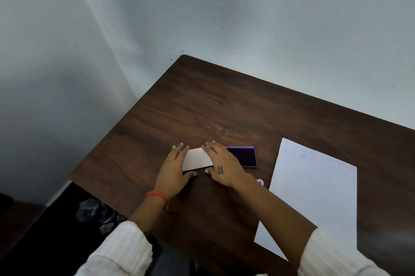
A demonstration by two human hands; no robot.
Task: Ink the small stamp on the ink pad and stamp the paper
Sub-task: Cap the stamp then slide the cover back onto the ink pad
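A white flat lid (pixel 198 158) lies on the dark wooden table (pixel 202 100). My left hand (pixel 174 169) holds its left end, fingers over the far edge and thumb at the near edge. My right hand (pixel 224 163) holds its right end the same way. Just right of the lid sits the open purple ink pad (pixel 247 157), its dark surface showing and partly covered by my right hand. A small pink stamp (pixel 260 181) peeks out beside my right wrist, mostly hidden. The white paper (pixel 314 190) lies to the right, with faint purple stamp marks near its far end.
The table stands in a corner against pale walls (pixel 224 17). Its left edge drops to a dark floor with a patterned dark thing (pixel 94 210) below.
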